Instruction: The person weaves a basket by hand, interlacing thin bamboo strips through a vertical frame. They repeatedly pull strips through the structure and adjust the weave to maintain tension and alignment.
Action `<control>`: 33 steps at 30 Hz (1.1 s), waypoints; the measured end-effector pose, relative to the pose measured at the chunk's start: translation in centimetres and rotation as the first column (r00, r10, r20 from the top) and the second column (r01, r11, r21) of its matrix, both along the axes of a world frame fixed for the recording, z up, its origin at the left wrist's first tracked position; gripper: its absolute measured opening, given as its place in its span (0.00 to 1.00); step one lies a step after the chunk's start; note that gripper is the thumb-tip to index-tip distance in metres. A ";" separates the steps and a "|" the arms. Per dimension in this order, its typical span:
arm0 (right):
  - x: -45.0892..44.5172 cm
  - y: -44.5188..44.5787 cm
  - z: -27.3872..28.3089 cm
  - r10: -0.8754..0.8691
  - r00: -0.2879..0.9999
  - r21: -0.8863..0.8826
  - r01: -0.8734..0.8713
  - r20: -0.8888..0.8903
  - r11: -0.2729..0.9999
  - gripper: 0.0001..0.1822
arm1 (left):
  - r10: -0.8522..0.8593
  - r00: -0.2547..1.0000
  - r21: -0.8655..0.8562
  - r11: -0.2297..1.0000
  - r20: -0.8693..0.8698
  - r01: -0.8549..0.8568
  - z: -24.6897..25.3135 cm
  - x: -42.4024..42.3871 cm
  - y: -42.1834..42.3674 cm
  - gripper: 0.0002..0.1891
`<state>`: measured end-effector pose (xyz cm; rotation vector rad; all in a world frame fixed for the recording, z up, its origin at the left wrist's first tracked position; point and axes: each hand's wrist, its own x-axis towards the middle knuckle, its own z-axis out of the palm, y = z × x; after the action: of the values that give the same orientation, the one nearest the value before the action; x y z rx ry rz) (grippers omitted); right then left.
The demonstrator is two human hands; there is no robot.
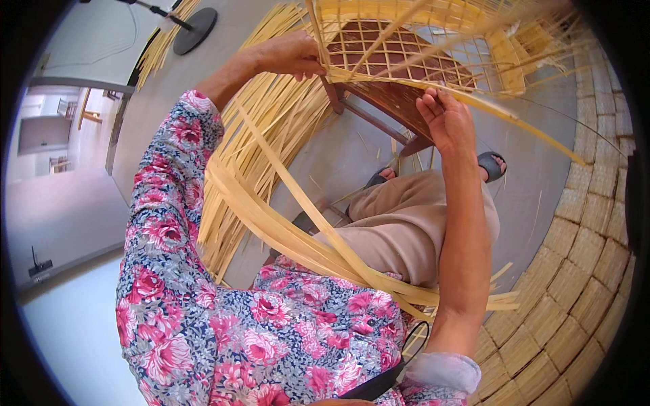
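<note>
An open-weave basket (401, 48) of split bamboo or cane lies on a dark red wooden stool (386, 101), its loose uprights sticking out. My left hand (294, 55) grips the basket at its near left corner, fingers curled around the edge. A long flat strip (487, 105) runs along the near edge and its free end reaches out to the right. The thumb and fingertips of my right hand (447, 119) pinch this strip, with the palm turned up. Across my lap lies a bundle of wide pale strips (264, 218).
A large pile of split strips (284, 122) covers the floor on the left. Stacked woven straw-coloured blocks (574, 254) curve along the right. A black round stand base (195, 31) is at the upper left. My sandalled feet rest near the stool's legs.
</note>
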<state>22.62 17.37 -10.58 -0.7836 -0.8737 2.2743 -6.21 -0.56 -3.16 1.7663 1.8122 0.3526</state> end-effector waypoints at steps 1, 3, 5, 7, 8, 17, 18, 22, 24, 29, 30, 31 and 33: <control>-0.1 -0.3 0.2 -0.006 1.000 0.006 0.006 -0.010 1.000 0.12 | 0.003 1.000 -0.017 1.000 0.001 -0.003 0.1 -0.1 0.0 0.09; -0.3 -0.6 0.1 -0.047 0.998 -0.006 0.047 -0.044 0.999 0.11 | 0.014 1.000 -0.055 0.998 0.003 -0.014 0.2 0.1 -0.1 0.11; -0.6 -0.3 -0.6 -0.130 0.989 0.032 0.132 -0.065 0.991 0.10 | 0.058 0.998 0.002 0.998 0.006 -0.058 -0.1 0.7 0.1 0.13; -0.9 0.1 -0.3 -0.218 0.971 -0.028 0.216 -0.104 0.976 0.09 | 0.064 0.996 0.026 0.998 -0.065 -0.063 0.2 1.3 0.5 0.13; -1.3 0.1 -0.3 -0.276 0.956 -0.072 0.270 -0.098 0.960 0.09 | 0.040 0.997 0.055 0.998 -0.069 -0.036 -0.2 1.4 0.8 0.13; -1.5 0.1 -0.4 -0.207 0.971 -0.081 0.199 -0.116 0.977 0.10 | 0.057 0.995 0.309 0.951 -0.077 -0.030 -2.5 0.8 -0.2 0.11; -1.5 -0.1 -0.1 -0.183 0.976 -0.073 0.176 -0.116 0.982 0.10 | 0.099 0.995 0.405 0.909 0.010 -0.095 -3.2 1.0 -0.7 0.11; -1.7 -2.0 1.2 -0.111 0.988 -0.094 0.101 -0.107 0.990 0.11 | 0.454 0.868 0.677 0.577 0.200 -0.457 -4.4 3.9 -5.1 0.25; -1.8 -3.0 1.8 -0.085 0.992 -0.102 0.075 -0.097 0.992 0.11 | 0.439 0.895 0.659 0.648 0.085 -0.381 -4.1 4.6 -5.5 0.25; -2.1 -3.6 1.4 0.038 0.999 -0.050 -0.040 -0.032 0.998 0.12 | 0.571 0.818 0.658 0.644 -0.073 -0.391 -3.1 7.2 -1.6 0.21; -2.1 -3.8 1.2 0.050 0.998 -0.052 -0.052 -0.035 0.997 0.12 | 0.571 0.809 0.653 0.667 -0.140 -0.358 -2.5 7.4 -1.4 0.18; -2.2 -4.0 1.1 0.062 0.997 -0.055 -0.064 -0.038 0.996 0.12 | 0.572 0.795 0.614 0.706 -0.199 -0.354 -2.7 7.2 -1.4 0.17; -2.1 -3.8 0.9 0.057 0.997 -0.055 -0.060 -0.048 0.997 0.12 | 0.566 0.761 0.525 0.773 -0.316 -0.357 -3.5 6.2 -1.2 0.15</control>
<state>20.56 13.59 -9.66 -0.7354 -0.8249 2.3679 0.02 -1.73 -6.62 1.7415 2.7269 0.6255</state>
